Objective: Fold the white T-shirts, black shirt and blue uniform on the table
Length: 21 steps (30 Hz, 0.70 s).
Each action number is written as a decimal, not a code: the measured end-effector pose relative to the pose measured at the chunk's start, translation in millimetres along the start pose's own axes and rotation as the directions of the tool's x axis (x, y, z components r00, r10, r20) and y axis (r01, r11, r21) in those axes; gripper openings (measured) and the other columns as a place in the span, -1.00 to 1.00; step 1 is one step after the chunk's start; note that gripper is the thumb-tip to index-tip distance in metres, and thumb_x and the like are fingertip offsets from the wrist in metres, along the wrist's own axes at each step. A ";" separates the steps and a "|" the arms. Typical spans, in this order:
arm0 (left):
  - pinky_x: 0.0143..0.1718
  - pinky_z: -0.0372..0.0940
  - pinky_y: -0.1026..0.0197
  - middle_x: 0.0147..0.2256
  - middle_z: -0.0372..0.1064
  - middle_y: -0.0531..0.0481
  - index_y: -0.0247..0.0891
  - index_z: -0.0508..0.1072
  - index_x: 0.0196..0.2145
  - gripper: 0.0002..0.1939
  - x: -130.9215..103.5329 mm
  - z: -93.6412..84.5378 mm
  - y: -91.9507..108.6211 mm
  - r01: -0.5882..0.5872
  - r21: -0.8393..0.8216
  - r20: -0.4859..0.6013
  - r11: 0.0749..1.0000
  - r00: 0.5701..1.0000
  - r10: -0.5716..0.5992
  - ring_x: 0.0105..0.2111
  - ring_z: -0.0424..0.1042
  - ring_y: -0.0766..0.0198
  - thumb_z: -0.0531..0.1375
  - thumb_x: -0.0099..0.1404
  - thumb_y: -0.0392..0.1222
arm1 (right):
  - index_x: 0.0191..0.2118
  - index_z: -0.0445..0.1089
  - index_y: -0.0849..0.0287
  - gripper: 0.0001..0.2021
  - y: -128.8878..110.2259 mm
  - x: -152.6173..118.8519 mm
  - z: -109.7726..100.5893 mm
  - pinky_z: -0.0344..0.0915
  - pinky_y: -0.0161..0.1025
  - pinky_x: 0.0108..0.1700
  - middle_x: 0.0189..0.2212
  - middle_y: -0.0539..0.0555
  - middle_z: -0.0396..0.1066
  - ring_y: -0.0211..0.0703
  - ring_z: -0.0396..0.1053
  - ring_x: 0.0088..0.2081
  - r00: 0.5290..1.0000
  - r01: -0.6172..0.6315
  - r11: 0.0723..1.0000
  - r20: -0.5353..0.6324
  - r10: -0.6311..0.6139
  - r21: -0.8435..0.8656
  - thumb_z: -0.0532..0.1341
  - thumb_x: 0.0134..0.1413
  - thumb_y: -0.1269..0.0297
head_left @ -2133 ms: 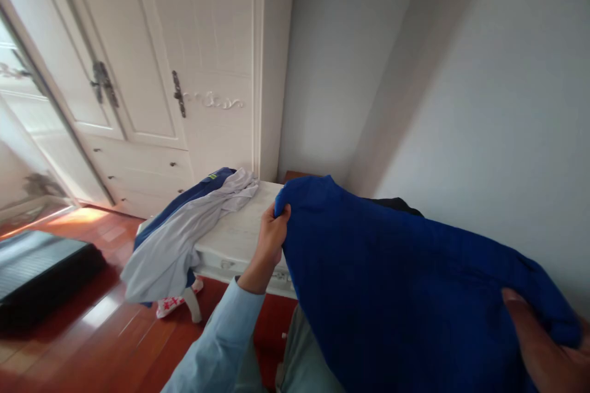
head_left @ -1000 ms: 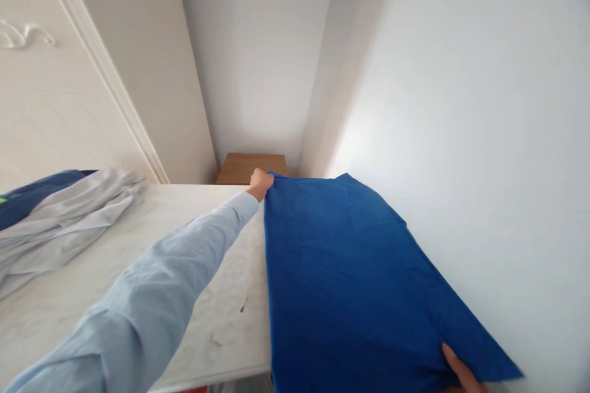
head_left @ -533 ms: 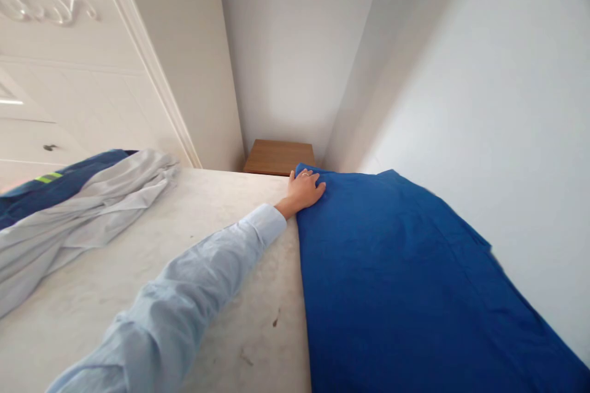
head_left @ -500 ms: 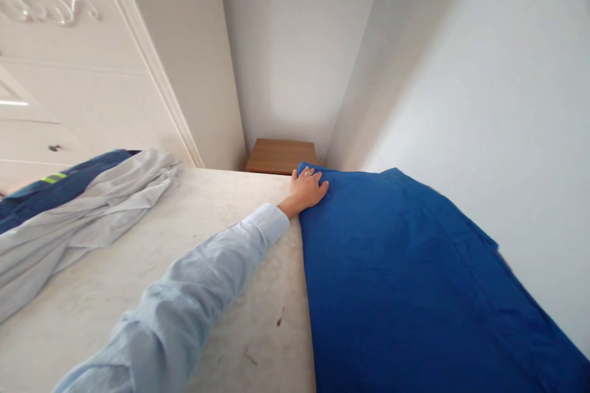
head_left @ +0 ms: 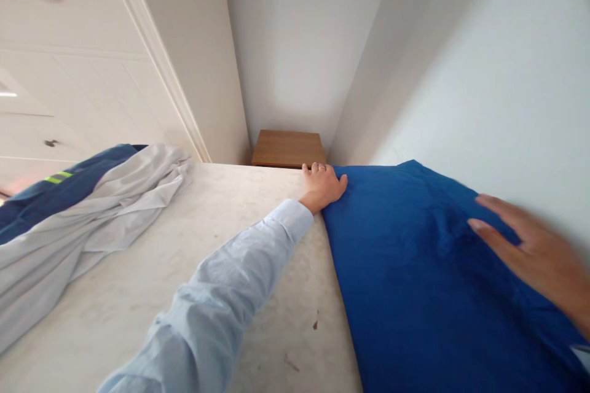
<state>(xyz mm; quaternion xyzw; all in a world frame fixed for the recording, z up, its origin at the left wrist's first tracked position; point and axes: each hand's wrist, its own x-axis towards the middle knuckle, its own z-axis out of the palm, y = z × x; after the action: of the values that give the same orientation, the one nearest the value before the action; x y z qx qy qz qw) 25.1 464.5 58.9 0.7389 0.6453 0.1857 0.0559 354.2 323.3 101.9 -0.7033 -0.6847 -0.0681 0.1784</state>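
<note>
Blue cloth [head_left: 396, 270] lies folded over the right side of a pale, stained flat surface [head_left: 258, 245]. At the cloth's far left corner rests my left hand [head_left: 323, 184], palm down, its fingers bent over the far edge and its thumb out to the side on the cloth. Whether the fingers pinch any fabric is hidden. My right hand [head_left: 539, 245] is at the right, over the cloth's right edge near the wall, slightly blurred, with thumb and fingers apart and nothing between them.
Crumpled grey cloth [head_left: 115, 202] and a dark blue garment with yellow-green stripes [head_left: 87, 175] lie at the left. A brown wooden unit [head_left: 289, 147] stands beyond the far edge. A white cabinet [head_left: 184, 43] rises at the left, a wall [head_left: 483, 73] at the right.
My right hand has come into view from the right. My left hand and the blue cloth's left edge appear further right in the view. Wrinkles have formed on the cloth's right part.
</note>
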 end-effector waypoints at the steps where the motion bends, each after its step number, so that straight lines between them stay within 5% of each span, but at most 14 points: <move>1: 0.35 -0.14 -0.32 0.16 0.37 -0.40 -0.47 0.42 0.15 -0.32 -0.2 -0.2 -0.1 0.003 -0.006 0.001 1.000 1.000 -0.003 0.25 0.19 -0.16 -0.05 0.41 0.17 | 0.22 0.34 0.19 -0.24 0.3 7.3 12.6 0.19 0.08 0.37 0.23 0.22 0.34 0.16 0.29 0.26 0.998 -0.026 0.999 0.062 0.024 0.027 -0.10 0.14 -0.25; 3: 0.34 -0.15 -0.32 0.14 0.39 -0.41 -0.49 0.42 0.14 -0.32 -0.5 -0.1 -0.3 0.005 -0.017 -0.002 1.000 1.000 -0.005 0.23 0.21 -0.18 -0.04 0.41 0.16 | 0.22 0.35 0.24 -0.22 5.8 11.8 35.3 0.14 0.07 0.39 0.23 0.22 0.34 0.15 0.28 0.27 0.987 -0.066 0.997 0.152 0.058 0.050 -0.13 0.14 -0.23; 7: 0.34 -0.20 -0.34 0.11 0.40 -0.42 -0.49 0.43 0.13 -0.34 -0.5 1.8 -0.4 -0.008 -0.030 -0.011 1.000 1.000 0.007 0.21 0.23 -0.19 -0.03 0.41 0.15 | 0.23 0.36 0.23 -0.25 22.8 3.0 56.8 0.15 0.06 0.38 0.24 0.20 0.33 0.12 0.27 0.28 0.993 -0.045 0.999 0.108 0.042 0.026 -0.12 0.18 -0.22; 21: 0.34 -0.18 -0.33 0.08 0.44 -0.37 -0.41 0.49 0.09 -0.33 7.3 -5.9 -9.9 -0.023 -0.021 0.071 1.000 0.997 0.024 0.17 0.34 -0.17 -0.05 0.41 0.22 | 0.22 0.37 0.23 -0.32 29.5 3.1 58.0 0.19 0.07 0.35 0.25 0.20 0.33 0.12 0.29 0.27 0.997 -0.003 1.000 0.082 0.001 0.021 -0.12 0.27 -0.16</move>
<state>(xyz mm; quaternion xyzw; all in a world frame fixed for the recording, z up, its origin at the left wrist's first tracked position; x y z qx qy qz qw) 14.4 472.3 62.6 0.7520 0.6322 0.1664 0.0841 374.8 346.2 44.6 -0.7043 -0.6915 -0.0319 0.1577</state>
